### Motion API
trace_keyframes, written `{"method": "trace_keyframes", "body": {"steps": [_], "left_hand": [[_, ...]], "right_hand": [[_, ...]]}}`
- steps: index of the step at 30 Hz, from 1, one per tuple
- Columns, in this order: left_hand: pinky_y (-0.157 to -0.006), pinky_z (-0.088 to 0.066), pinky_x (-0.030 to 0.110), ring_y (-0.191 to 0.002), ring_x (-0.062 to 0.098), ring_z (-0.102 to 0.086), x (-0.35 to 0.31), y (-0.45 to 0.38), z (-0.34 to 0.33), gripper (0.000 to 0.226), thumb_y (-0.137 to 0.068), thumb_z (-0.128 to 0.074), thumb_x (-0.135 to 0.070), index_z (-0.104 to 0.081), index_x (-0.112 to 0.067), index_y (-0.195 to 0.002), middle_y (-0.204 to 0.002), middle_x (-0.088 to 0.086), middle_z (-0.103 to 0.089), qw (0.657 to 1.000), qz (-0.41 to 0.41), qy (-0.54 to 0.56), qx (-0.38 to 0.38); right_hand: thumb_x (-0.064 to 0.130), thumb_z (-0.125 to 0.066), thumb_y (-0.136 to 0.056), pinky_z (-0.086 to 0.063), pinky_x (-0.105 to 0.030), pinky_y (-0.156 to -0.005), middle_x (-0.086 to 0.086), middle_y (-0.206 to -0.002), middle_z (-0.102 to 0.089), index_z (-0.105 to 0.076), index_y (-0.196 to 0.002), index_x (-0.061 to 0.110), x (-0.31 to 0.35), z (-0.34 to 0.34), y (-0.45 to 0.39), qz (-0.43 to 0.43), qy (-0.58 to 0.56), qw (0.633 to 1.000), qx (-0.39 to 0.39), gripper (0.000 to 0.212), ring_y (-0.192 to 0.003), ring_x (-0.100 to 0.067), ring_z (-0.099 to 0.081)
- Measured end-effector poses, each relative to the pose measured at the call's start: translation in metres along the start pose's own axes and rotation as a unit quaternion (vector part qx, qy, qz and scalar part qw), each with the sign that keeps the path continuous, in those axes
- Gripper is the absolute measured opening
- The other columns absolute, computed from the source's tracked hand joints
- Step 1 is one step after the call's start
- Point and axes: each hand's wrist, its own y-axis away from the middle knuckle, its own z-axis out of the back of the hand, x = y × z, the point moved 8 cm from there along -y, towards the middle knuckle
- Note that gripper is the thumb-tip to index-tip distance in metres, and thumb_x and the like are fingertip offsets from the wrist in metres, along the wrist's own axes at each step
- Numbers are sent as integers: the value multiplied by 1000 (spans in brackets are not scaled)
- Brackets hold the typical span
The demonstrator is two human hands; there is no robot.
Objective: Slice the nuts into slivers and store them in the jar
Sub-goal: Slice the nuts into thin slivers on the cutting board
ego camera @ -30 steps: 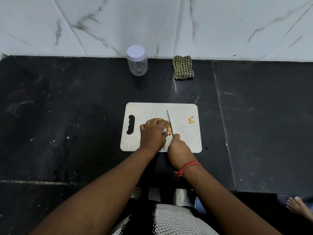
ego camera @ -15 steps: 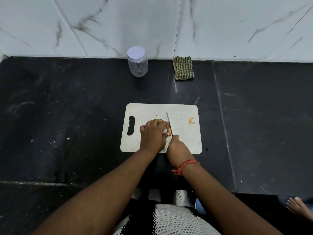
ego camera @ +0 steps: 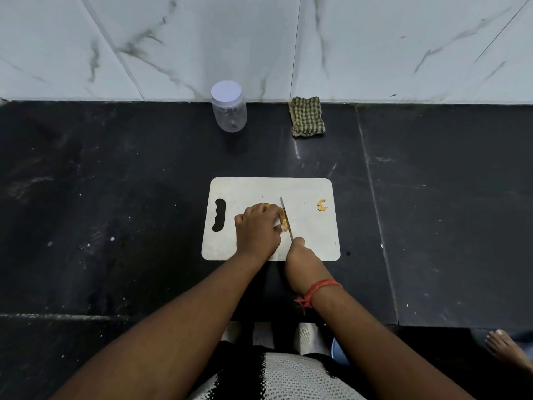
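Observation:
A white cutting board (ego camera: 311, 238) lies on the black counter. My left hand (ego camera: 258, 229) curls over a small heap of yellow nuts (ego camera: 283, 219) near the board's middle and holds them down. My right hand (ego camera: 302, 259) grips the handle of a thin knife (ego camera: 286, 216), whose blade stands right against the nuts beside my left fingertips. One curved nut (ego camera: 322, 204) lies alone near the board's right edge. A clear plastic jar (ego camera: 230, 111) with a white lid on it stands at the back by the wall.
A folded green checked cloth (ego camera: 307, 116) lies by the marble wall to the right of the jar. The counter's front edge runs just below the board. A bare foot (ego camera: 506, 349) shows on the floor at the lower right.
The knife blade has shifted very slightly along the nuts. Both hands stay where they were on the board.

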Motion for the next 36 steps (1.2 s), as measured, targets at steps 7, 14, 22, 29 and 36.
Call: {"method": "trace_keyframes", "body": {"steps": [7,14,22,29,36], "left_hand": [[-95,-34,40,-120,24,-51,1,-3,0,31,-90,-66,-32,-62,-29,-121,-125,-6,-61,1000,0,-8,-12],[-95,-33,40,-121,22,-49,-1,0,-1,32,-88,-67,-27,-62,-30,-120,-127,-8,-61,1000,14,-3,-18],[-98,-32,40,-123,22,-48,0,4,-3,36,-91,-66,-30,-60,-32,-126,-132,-7,-58,1000,24,-5,-9],[-98,-31,41,-120,24,-49,-1,2,-3,33,-92,-64,-33,-60,-33,-125,-131,-7,-59,1000,27,-6,-10],[-97,-32,40,-118,23,-50,-1,2,-2,34,-92,-66,-34,-60,-33,-125,-128,-8,-60,999,30,-1,-22]], "right_hand": [[-2,-30,-92,-39,-35,-66,-16,-93,-61,-32,-98,10,4,1,-6,-2,5,1000,-4,13,-73,-30,-50],[-4,-29,-90,-38,-36,-67,-19,-91,-59,-32,-97,9,-3,0,3,5,6,1000,-4,15,-75,-32,-50],[-4,-29,-90,-40,-38,-67,-24,-99,-63,-33,-97,9,-14,-6,12,3,23,1000,12,16,-89,-40,-61],[-7,-31,-89,-38,-34,-66,-23,-101,-63,-39,-112,1,-5,4,-2,10,27,1000,-1,25,-76,-32,-53],[-9,-31,-86,-36,-35,-65,-19,-89,-59,-37,-107,4,-26,-12,20,8,40,999,14,25,-78,-33,-56]]}}
